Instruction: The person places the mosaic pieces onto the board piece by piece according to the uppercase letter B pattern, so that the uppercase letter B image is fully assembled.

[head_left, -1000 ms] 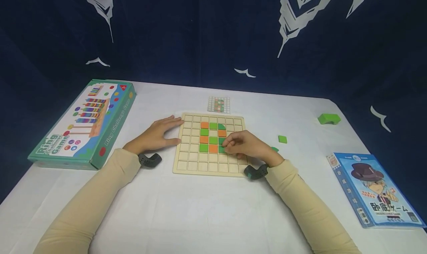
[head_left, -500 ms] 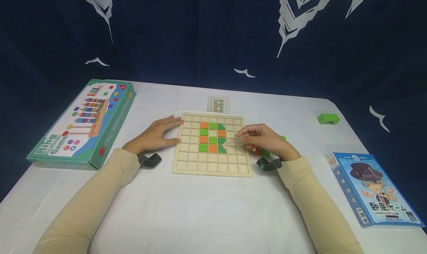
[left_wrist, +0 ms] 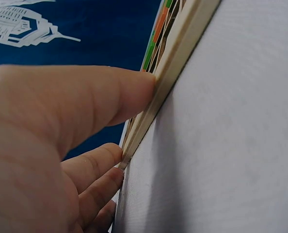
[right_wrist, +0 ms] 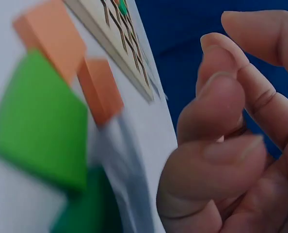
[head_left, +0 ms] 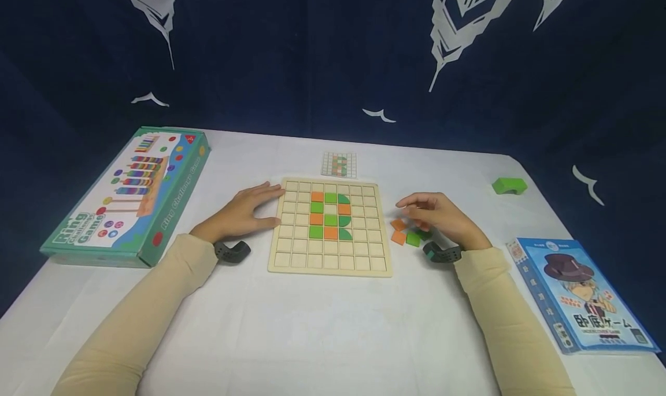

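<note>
With straight fingertips and thumb, my left hand touches the left edge of the wooden grid board; the left wrist view shows the thumb against the board's side. Orange and light green square tiles and dark green quarter-round tiles sit in its middle cells, around one bare cell. To the right of the board, my right hand hovers over a loose group of tiles, fingers loosely bent and holding nothing. Orange tiles, a light green tile and a dark green piece lie there, partly hidden by the hand.
A small pattern card lies behind the board. At the back right stands a green arch block. A Ring Challenge Game box is on the left and a blue game box on the right of the white-covered table.
My right hand has left the lower dark green quarter-round tile on the board and moved right over the loose tiles. The left hand stays at the board's edge.
</note>
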A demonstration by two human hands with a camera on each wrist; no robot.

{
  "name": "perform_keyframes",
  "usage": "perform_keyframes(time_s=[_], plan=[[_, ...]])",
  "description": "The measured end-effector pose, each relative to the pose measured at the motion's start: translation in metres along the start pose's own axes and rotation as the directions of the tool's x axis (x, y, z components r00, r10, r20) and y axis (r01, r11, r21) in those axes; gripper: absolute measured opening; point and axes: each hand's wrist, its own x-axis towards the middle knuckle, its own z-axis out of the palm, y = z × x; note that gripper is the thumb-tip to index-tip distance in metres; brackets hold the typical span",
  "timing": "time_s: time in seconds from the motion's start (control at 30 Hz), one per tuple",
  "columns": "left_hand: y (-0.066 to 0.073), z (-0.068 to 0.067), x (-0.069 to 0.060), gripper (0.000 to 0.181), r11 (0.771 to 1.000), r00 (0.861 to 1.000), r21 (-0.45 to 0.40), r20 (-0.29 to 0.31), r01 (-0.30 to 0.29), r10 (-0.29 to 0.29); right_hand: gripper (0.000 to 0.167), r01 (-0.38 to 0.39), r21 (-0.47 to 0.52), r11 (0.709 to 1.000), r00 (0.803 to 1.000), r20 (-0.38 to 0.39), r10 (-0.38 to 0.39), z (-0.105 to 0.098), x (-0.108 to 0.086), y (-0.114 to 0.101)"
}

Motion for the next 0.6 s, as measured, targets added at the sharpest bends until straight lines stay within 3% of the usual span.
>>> perform_keyframes(time_s=[0.2,0.6], plan=[[-0.001,0.001,0.0,0.078,1.0,1.0,0.002,-0.005,-0.008,0.008,0.037,-0.044,-0.048,0.998,0.998,-0.044,0.042,-0.009,-0.001,0.01],[-0.002,0.0,0.0,0.078,1.0,1.0,0.002,-0.002,-0.011,0.011,0.037,-0.062,-0.042,0.997,0.998,-0.037,0.06,-0.009,0.001,0.018]])
